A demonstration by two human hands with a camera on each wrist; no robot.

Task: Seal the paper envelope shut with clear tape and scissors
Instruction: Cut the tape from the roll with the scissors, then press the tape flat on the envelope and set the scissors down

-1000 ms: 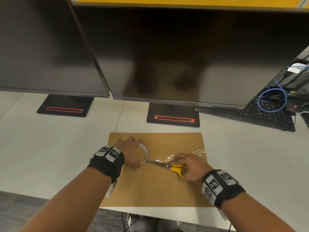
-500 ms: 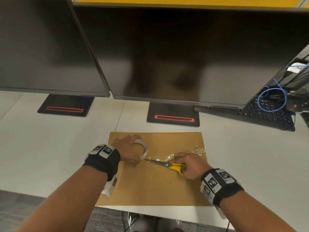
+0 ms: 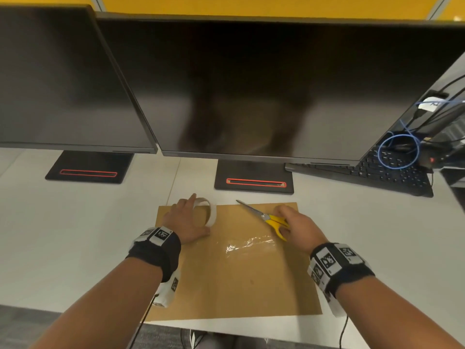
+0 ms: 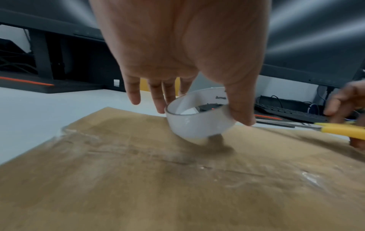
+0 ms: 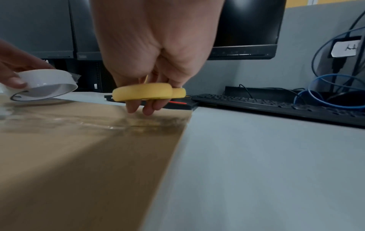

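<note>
On the flat brown paper envelope at the worktop's near edge, a crinkled clear tape strip now lies cut free. Beyond it, the right hand grasping yellow-handled scissors and the left hand gripping the white tape roll have withdrawn; sealing looks nearly done.

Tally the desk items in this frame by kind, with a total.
Monitors: 2
Keyboard: 1
Envelope: 1
Tape roll: 1
Scissors: 1
Blue cable coil: 1
Total: 7
</note>
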